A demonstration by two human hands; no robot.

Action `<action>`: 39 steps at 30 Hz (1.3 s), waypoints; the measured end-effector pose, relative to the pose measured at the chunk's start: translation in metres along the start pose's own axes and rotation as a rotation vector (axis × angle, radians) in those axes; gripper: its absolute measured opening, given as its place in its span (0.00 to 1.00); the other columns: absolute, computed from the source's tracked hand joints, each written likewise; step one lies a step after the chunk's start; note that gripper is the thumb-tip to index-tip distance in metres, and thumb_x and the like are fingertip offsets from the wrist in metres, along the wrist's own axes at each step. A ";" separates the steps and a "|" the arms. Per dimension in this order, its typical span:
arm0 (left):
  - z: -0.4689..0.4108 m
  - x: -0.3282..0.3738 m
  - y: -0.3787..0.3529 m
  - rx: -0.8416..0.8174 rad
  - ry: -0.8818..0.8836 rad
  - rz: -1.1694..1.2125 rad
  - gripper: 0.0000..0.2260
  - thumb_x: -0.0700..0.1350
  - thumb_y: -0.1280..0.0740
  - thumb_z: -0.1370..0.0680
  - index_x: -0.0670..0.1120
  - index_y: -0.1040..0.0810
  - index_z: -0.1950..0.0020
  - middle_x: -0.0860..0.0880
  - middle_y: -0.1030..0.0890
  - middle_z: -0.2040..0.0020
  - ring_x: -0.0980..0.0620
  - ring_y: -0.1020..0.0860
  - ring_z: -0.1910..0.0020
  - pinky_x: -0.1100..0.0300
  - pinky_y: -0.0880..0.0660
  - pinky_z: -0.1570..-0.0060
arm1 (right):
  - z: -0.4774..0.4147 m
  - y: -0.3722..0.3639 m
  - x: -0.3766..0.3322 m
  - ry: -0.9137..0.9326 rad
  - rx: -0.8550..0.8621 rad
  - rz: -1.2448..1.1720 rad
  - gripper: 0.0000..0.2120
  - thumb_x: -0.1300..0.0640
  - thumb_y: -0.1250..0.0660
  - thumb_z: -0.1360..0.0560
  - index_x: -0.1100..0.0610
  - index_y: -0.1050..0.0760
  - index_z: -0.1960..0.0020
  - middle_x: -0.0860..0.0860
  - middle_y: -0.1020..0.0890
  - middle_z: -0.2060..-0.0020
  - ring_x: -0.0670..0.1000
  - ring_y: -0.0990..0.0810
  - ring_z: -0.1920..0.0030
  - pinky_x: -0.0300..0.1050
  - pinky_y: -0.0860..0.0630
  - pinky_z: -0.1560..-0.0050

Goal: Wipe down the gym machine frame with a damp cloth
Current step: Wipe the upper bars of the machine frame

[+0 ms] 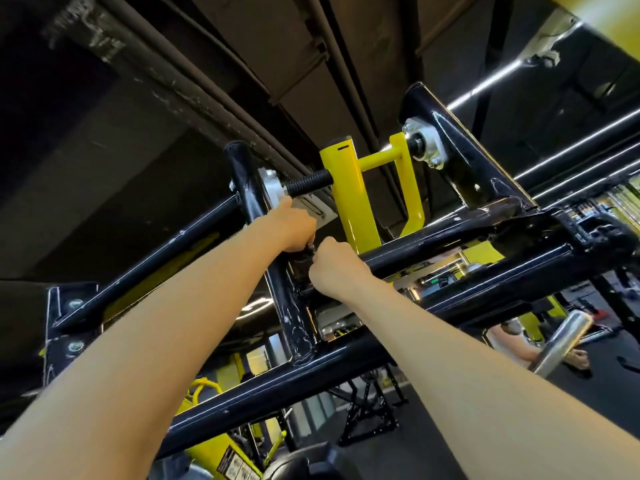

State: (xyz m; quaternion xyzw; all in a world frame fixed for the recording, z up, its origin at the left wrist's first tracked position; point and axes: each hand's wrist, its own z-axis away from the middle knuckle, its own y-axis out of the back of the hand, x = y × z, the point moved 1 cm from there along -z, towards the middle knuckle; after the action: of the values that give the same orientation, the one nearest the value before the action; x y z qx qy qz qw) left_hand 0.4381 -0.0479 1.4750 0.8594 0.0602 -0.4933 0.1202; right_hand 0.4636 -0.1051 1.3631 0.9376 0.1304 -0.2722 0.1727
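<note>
Reaching overhead, both hands meet where the post (pixel 289 303) of the frame (pixel 450 245) joins a rail, a corner that seems to need two-handed work. The left hand (pixel 294 226) curls its fingers over a small dark wad, judged to be the cloth (pixel 309 250), held against the post. The right hand (pixel 334 268) is clenched on the wad's lower end, probably to keep it taut. The white plate (pixel 317 211) and the sticker (pixel 235 464) low in view bear print too small to read.
</note>
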 end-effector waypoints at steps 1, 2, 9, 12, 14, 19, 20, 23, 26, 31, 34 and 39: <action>0.001 0.000 -0.001 -0.010 -0.014 0.021 0.08 0.42 0.41 0.20 0.48 0.23 0.47 0.49 0.22 0.47 0.46 0.26 0.43 0.48 0.40 0.37 | 0.001 0.000 -0.001 -0.009 -0.006 0.004 0.13 0.63 0.42 0.21 0.65 0.32 0.38 0.60 0.25 0.39 0.60 0.28 0.36 0.53 0.34 0.33; 0.004 0.002 -0.001 -0.036 -0.042 0.086 0.07 0.41 0.41 0.20 0.49 0.23 0.49 0.50 0.23 0.50 0.46 0.26 0.45 0.48 0.40 0.37 | 0.000 0.000 -0.001 -0.017 -0.005 0.002 0.13 0.63 0.42 0.21 0.65 0.33 0.37 0.60 0.25 0.39 0.61 0.29 0.35 0.54 0.33 0.34; 0.053 -0.002 -0.046 0.623 0.051 0.550 0.16 0.37 0.38 0.23 0.50 0.20 0.40 0.49 0.20 0.46 0.48 0.28 0.47 0.53 0.34 0.46 | 0.001 -0.003 0.000 -0.001 0.016 0.014 0.14 0.63 0.40 0.23 0.62 0.32 0.37 0.56 0.24 0.49 0.59 0.28 0.40 0.53 0.31 0.41; 0.080 -0.005 -0.078 0.974 0.193 0.885 0.15 0.35 0.34 0.25 0.44 0.20 0.39 0.46 0.20 0.48 0.48 0.28 0.50 0.52 0.29 0.47 | -0.003 -0.003 0.002 0.013 0.008 0.051 0.15 0.64 0.39 0.23 0.61 0.31 0.37 0.53 0.26 0.54 0.58 0.27 0.44 0.56 0.31 0.35; 0.093 0.013 -0.090 1.010 0.095 0.847 0.13 0.37 0.32 0.27 0.42 0.19 0.42 0.45 0.20 0.51 0.47 0.26 0.52 0.53 0.27 0.50 | -0.006 -0.004 0.003 0.021 0.035 0.058 0.11 0.63 0.38 0.24 0.60 0.29 0.42 0.56 0.23 0.49 0.58 0.26 0.44 0.56 0.26 0.40; 0.106 0.028 -0.103 0.929 -0.097 0.838 0.14 0.37 0.27 0.28 0.44 0.19 0.43 0.46 0.21 0.51 0.49 0.24 0.53 0.55 0.25 0.53 | -0.002 -0.008 -0.001 0.048 0.035 0.122 0.11 0.62 0.36 0.24 0.59 0.28 0.42 0.56 0.22 0.46 0.56 0.25 0.46 0.56 0.24 0.43; 0.103 0.025 -0.102 0.957 -0.064 0.864 0.13 0.37 0.29 0.28 0.43 0.19 0.43 0.46 0.21 0.52 0.49 0.24 0.53 0.55 0.25 0.52 | -0.001 -0.009 -0.002 0.061 0.014 0.140 0.12 0.63 0.37 0.25 0.58 0.27 0.41 0.57 0.21 0.46 0.56 0.24 0.45 0.56 0.24 0.43; 0.097 0.034 -0.104 1.085 0.140 1.024 0.12 0.41 0.33 0.27 0.40 0.19 0.45 0.44 0.22 0.52 0.48 0.24 0.54 0.52 0.24 0.54 | 0.002 -0.012 -0.003 0.078 -0.066 0.212 0.16 0.64 0.39 0.26 0.59 0.21 0.40 0.58 0.19 0.46 0.58 0.23 0.44 0.56 0.25 0.40; 0.113 0.080 -0.115 1.123 0.139 1.050 0.12 0.42 0.34 0.27 0.39 0.19 0.46 0.43 0.22 0.52 0.48 0.27 0.53 0.58 0.27 0.53 | 0.002 -0.014 -0.002 0.093 -0.088 0.287 0.17 0.64 0.39 0.24 0.59 0.22 0.37 0.59 0.20 0.41 0.60 0.26 0.37 0.56 0.34 0.30; 0.113 0.069 -0.123 1.131 0.067 1.087 0.14 0.43 0.34 0.27 0.39 0.19 0.44 0.43 0.21 0.52 0.50 0.28 0.53 0.59 0.28 0.53 | 0.009 -0.013 -0.003 0.103 -0.052 0.278 0.21 0.67 0.40 0.24 0.59 0.26 0.33 0.58 0.24 0.35 0.58 0.28 0.34 0.50 0.32 0.31; 0.112 0.072 -0.122 1.117 0.263 1.249 0.14 0.36 0.30 0.29 0.40 0.18 0.44 0.43 0.22 0.53 0.51 0.28 0.53 0.59 0.27 0.54 | 0.012 -0.017 -0.003 0.109 -0.049 0.273 0.21 0.67 0.39 0.25 0.60 0.26 0.32 0.59 0.23 0.37 0.57 0.26 0.37 0.48 0.27 0.36; 0.138 0.084 -0.135 1.060 -0.052 1.191 0.13 0.38 0.29 0.29 0.41 0.18 0.45 0.45 0.21 0.54 0.53 0.25 0.55 0.69 0.29 0.53 | 0.009 -0.020 0.002 0.117 -0.047 0.283 0.24 0.68 0.41 0.26 0.59 0.27 0.32 0.57 0.24 0.35 0.57 0.30 0.32 0.50 0.30 0.33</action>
State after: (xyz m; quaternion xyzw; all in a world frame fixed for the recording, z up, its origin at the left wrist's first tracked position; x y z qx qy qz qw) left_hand 0.3358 0.0439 1.3166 0.6779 -0.6546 -0.3291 -0.0598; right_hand 0.4539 -0.0902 1.3495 0.9565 0.0132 -0.1872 0.2233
